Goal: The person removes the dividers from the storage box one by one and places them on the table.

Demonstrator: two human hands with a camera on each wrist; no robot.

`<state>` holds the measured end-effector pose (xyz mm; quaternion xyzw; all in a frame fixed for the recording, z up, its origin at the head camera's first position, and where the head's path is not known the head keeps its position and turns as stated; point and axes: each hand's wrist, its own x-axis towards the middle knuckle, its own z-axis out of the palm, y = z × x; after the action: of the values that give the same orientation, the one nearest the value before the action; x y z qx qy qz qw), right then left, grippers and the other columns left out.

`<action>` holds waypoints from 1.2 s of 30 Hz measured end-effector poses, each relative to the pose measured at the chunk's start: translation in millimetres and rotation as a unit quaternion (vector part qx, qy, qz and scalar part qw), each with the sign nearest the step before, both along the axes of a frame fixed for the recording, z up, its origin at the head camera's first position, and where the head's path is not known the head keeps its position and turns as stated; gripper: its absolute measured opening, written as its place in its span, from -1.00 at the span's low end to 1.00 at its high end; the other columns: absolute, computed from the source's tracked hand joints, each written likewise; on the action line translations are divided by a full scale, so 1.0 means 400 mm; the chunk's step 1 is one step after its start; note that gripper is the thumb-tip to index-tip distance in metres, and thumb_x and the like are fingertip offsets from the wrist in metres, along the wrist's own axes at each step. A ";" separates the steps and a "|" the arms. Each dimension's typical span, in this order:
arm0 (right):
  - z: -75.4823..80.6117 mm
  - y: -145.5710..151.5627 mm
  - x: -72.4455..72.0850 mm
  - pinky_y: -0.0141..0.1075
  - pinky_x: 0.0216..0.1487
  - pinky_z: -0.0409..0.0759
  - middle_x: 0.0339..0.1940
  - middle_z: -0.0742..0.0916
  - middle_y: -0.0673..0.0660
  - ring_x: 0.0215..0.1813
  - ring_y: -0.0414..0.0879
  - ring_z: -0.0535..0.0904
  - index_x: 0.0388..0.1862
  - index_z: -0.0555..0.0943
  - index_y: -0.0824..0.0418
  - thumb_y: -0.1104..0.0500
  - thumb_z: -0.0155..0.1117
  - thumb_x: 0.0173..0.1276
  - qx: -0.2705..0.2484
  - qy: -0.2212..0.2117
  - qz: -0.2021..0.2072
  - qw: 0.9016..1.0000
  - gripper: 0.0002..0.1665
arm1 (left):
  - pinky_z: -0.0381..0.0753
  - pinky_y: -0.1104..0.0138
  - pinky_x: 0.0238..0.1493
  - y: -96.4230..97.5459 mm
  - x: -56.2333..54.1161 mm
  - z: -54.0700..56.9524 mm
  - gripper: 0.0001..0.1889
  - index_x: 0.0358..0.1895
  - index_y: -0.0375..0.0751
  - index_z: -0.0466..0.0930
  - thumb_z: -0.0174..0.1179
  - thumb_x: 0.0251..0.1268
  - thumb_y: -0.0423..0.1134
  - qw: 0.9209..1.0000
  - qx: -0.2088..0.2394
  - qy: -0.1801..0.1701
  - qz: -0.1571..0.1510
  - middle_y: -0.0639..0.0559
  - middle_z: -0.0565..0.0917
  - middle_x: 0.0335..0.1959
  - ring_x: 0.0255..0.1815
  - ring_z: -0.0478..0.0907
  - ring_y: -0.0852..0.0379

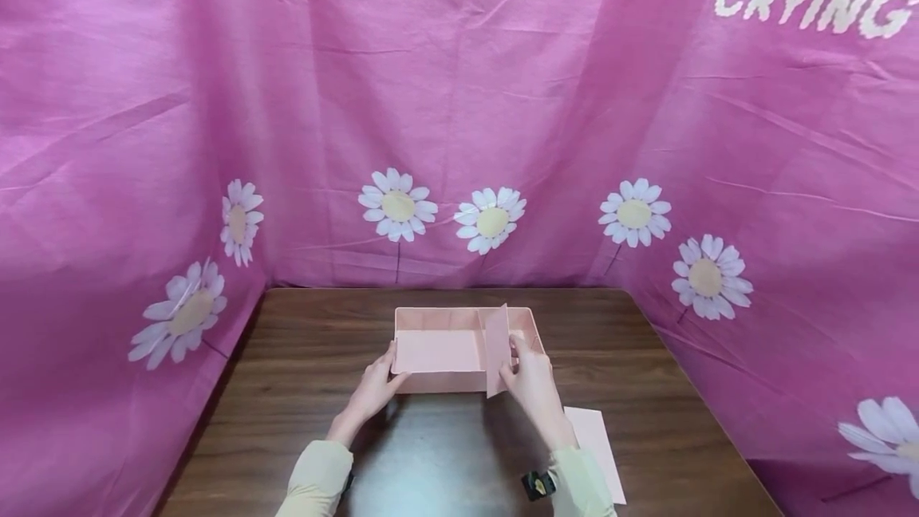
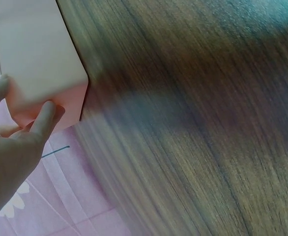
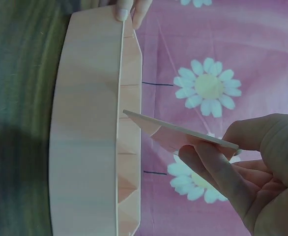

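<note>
A shallow pink open-topped box (image 1: 438, 382) lies lengthwise on the table, with a partition toward its right end. My left hand (image 1: 375, 389) grips the box's left front corner, thumb on the front side and fingers along the end wall; the left wrist view shows the same hand (image 2: 16, 152) against the box (image 2: 41, 54). My right hand (image 1: 533, 380) pinches a flat pink divider panel (image 1: 497, 353) above the box's right part. In the right wrist view, the panel (image 3: 183, 133) sits between the thumb and fingers of that hand (image 3: 262, 177), tilted and apart from the box's near rim.
Another flat pink panel (image 1: 597, 449) lies on the brown wooden table (image 1: 287, 389), partly behind the right forearm. Pink cloth curtains (image 1: 459, 102) with daisies hang around the back and both sides of the table.
</note>
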<state>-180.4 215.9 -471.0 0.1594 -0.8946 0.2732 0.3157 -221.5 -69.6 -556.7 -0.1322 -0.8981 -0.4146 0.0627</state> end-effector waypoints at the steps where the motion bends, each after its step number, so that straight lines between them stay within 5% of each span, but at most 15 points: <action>1: 0.022 -0.014 0.019 -0.40 -0.46 0.64 -0.36 0.81 0.30 -0.46 -0.15 0.74 -0.01 0.58 0.49 0.46 0.20 0.09 -0.006 -0.006 0.004 1.000 -0.59 | 0.48 -0.14 0.29 -0.002 -0.001 0.000 -0.28 0.42 -0.63 0.16 0.26 0.34 -0.29 1.000 -0.002 0.000 0.001 -0.57 0.44 0.30 0.29 0.47 -0.40; 5: 0.023 -0.022 0.078 -0.29 -0.42 0.69 -0.33 0.80 0.39 -0.43 0.03 0.77 0.02 0.57 0.58 0.49 0.25 0.08 -0.002 -0.053 -0.036 0.998 -0.55 | 0.46 -0.15 0.31 -0.008 -0.001 0.002 -0.29 0.42 -0.63 0.16 0.24 0.35 -0.29 1.000 -0.001 0.001 0.003 -0.57 0.41 0.32 0.31 0.45 -0.41; 13: -0.061 0.019 0.147 -0.37 -0.51 0.57 -0.39 0.81 0.25 -0.54 -0.21 0.61 -0.02 0.62 0.49 0.47 0.34 0.04 -0.018 -0.061 -0.063 0.996 -0.56 | 0.42 -0.16 0.33 -0.011 0.004 0.005 -0.29 0.43 -0.62 0.15 0.22 0.37 -0.28 1.000 -0.002 -0.014 0.003 -0.57 0.38 0.34 0.34 0.41 -0.42; 22: -0.106 0.031 0.232 -0.52 -0.53 0.50 -0.28 0.82 0.27 -0.55 -0.40 0.55 0.05 0.61 0.48 0.45 0.35 0.07 -0.044 -0.137 -0.080 0.986 -0.52 | 0.45 -0.15 0.31 -0.004 0.003 0.001 -0.29 0.42 -0.63 0.16 0.24 0.35 -0.31 1.000 -0.005 0.001 0.000 -0.59 0.38 0.32 0.32 0.43 -0.42; 36: -0.170 0.046 0.245 -0.52 -0.57 0.48 -0.25 0.80 0.34 -0.55 -0.35 0.61 0.11 0.57 0.52 0.45 0.29 0.13 -0.091 -0.239 -0.075 0.964 -0.50 | 0.44 -0.15 0.32 -0.001 0.003 0.001 -0.30 0.42 -0.65 0.15 0.23 0.36 -0.31 1.000 -0.005 -0.005 -0.001 -0.58 0.35 0.35 0.33 0.42 -0.42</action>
<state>-82.5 234.3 -539.2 -0.0071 -0.9247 0.3594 0.1254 -220.4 -70.1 -556.2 -0.1312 -0.9004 -0.4109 0.0574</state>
